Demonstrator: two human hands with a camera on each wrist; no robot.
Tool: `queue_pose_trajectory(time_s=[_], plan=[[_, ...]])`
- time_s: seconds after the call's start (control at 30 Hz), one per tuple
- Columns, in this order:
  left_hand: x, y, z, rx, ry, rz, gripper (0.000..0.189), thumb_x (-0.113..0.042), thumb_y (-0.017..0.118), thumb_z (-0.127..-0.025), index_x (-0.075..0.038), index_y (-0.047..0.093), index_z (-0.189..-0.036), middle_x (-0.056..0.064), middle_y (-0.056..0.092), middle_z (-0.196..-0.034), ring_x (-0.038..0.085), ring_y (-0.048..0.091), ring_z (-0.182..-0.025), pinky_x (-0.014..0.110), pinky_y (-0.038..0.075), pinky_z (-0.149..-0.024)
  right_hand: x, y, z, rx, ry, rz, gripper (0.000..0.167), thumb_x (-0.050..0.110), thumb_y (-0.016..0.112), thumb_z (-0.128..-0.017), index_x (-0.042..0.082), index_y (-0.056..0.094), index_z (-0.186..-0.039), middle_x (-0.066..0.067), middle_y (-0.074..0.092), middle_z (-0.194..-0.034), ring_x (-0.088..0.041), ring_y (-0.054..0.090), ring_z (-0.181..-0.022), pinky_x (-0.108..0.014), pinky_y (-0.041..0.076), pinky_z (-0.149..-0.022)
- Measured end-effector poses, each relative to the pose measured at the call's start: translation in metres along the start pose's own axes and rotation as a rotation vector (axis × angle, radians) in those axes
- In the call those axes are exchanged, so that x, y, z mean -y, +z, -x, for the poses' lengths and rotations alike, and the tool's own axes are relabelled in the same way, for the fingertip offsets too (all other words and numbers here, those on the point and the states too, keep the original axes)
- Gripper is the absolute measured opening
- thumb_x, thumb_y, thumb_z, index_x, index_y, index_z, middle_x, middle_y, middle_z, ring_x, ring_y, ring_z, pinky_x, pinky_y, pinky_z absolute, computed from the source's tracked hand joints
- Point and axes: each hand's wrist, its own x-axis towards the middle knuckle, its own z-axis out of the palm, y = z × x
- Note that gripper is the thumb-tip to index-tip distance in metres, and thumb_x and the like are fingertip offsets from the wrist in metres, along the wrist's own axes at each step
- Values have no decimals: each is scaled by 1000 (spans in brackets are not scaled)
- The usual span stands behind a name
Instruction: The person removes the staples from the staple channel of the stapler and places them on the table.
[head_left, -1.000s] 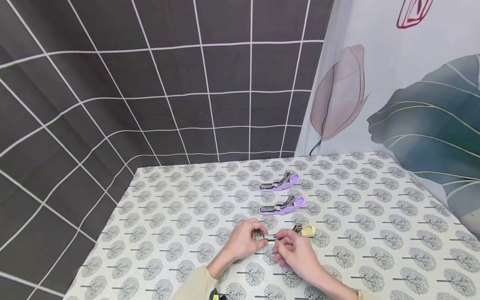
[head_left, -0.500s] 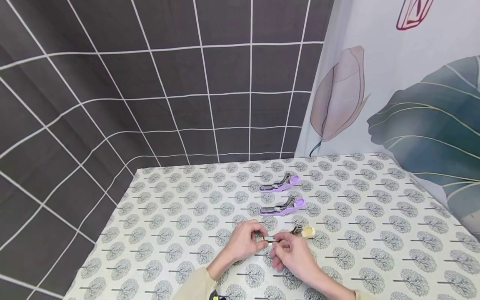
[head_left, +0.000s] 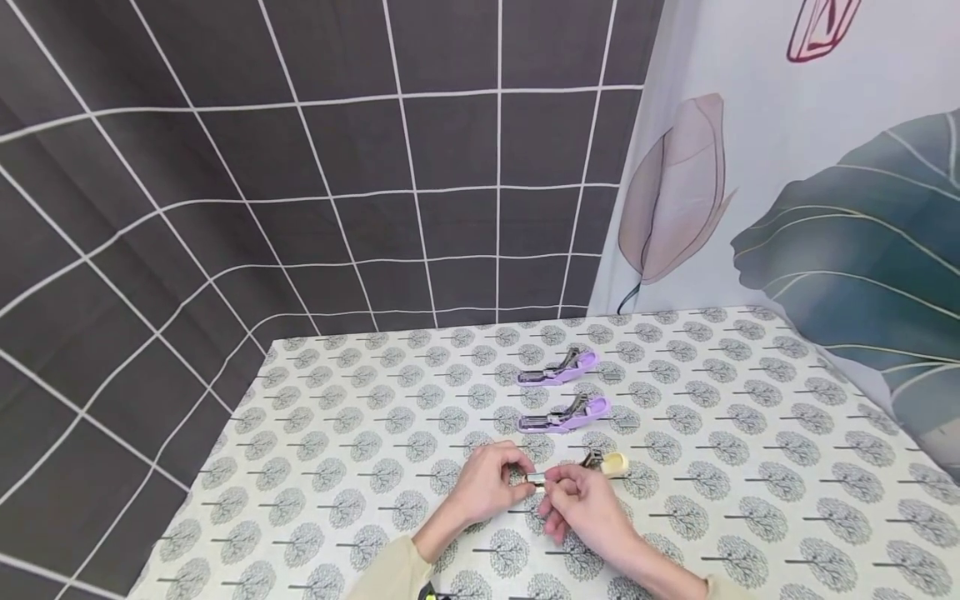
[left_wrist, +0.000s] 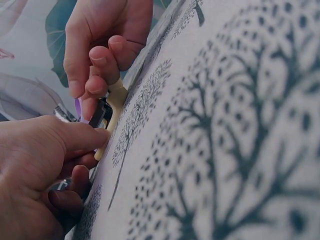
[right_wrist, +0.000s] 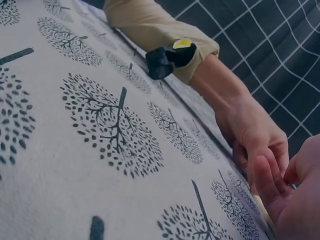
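A cream-yellow stapler [head_left: 616,464] lies opened out on the cloth, its metal top folded back toward the right. My left hand [head_left: 487,482] pinches its front end between thumb and fingers. Over the stapler's channel, my right hand [head_left: 588,502] pinches a small silvery strip [head_left: 536,477], which looks like staples. From the left wrist view, the right fingertips [left_wrist: 95,87] reach down to the dark channel beside the yellow base [left_wrist: 117,100]. In the right wrist view, the right hand [right_wrist: 300,195] covers most of the work.
Two purple staplers, a nearer one [head_left: 564,415] and a farther one [head_left: 558,369], lie opened behind the hands. Thin grey strips, one nearer [head_left: 628,426] and one farther [head_left: 612,377], lie to their right. A dark gridded curtain [head_left: 450,208] hangs behind the tree-print tablecloth [head_left: 360,467].
My right fingers have shifted slightly left along the yellow stapler, and less of the silvery strip shows. The left hand keeps its grip in place. The purple staplers have not moved.
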Motion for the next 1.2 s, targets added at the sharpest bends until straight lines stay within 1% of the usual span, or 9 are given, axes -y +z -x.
queue_pose_trajectory(time_s=[0.13, 0.23, 0.4, 0.47, 0.53, 0.63, 0.8, 1.03, 1.2], plan=[[0, 0, 0, -2, 4, -9, 18, -10, 86, -74, -14, 75, -88, -14, 62, -82, -3, 42, -55, 18, 38, -61, -2, 5, -2, -43, -51, 69, 23, -1, 59, -96, -16, 53, -111, -13, 65, -75, -22, 62, -52, -35, 55, -47], [1, 0, 0, -6, 10, -8, 18, -10, 86, -74, -14, 75, -88, -13, 61, -81, -4, 42, -55, 17, 38, -61, -3, 8, -3, -86, -75, 136, 18, -2, 60, -94, -14, 56, -107, -10, 65, -70, -20, 61, -47, -35, 53, -44], [1, 0, 1, -10, 15, -17, 19, -11, 87, -74, -15, 75, -87, -14, 61, -80, -4, 42, -55, 18, 37, -64, -5, 9, -4, -129, -89, 241, 11, -5, 59, -93, -8, 58, -104, -5, 65, -65, -18, 59, -42, -35, 52, -40], [1, 0, 1, -9, 17, -16, 19, -10, 87, -74, -14, 75, -88, -14, 62, -81, -4, 42, -56, 17, 38, -62, -5, 9, -5, -136, -92, 274, 10, -6, 59, -93, -7, 58, -102, -5, 64, -64, -18, 58, -41, -35, 51, -39], [1, 0, 1, -7, 19, -12, 19, -10, 86, -74, -13, 75, -88, -13, 62, -82, -4, 43, -56, 17, 39, -60, -6, 9, -5, -136, -93, 286, 9, -6, 59, -93, -6, 58, -101, -4, 64, -63, -18, 58, -40, -35, 50, -38], [0, 0, 1, -6, 22, -9, 18, -9, 86, -74, -12, 75, -89, -13, 63, -83, -4, 43, -56, 16, 40, -56, -6, 8, -6, -137, -94, 295, 12, -6, 59, -93, -5, 57, -105, -4, 64, -62, -19, 58, -40, -35, 50, -37], [-1, -1, 0, -7, 20, -17, 18, -10, 86, -75, -13, 75, -89, -12, 63, -83, -3, 42, -56, 17, 39, -57, -6, 8, -7, -136, -103, 297, 19, -6, 59, -93, -4, 59, -112, -4, 64, -62, -18, 57, -39, -36, 50, -37], [-1, -2, 1, -2, 8, -21, 18, -11, 86, -75, -13, 75, -89, -13, 63, -84, -3, 43, -57, 17, 39, -59, -6, 8, -7, -135, -108, 306, 18, -5, 59, -94, -3, 62, -111, -3, 64, -61, -17, 56, -38, -35, 50, -37], [-1, -1, 0, -3, 12, -19, 18, -11, 86, -75, -13, 75, -89, -13, 63, -84, -3, 43, -57, 17, 39, -60, -5, 8, -7, -137, -106, 297, 16, -5, 58, -95, -2, 61, -110, -4, 64, -61, -17, 56, -38, -36, 50, -37]])
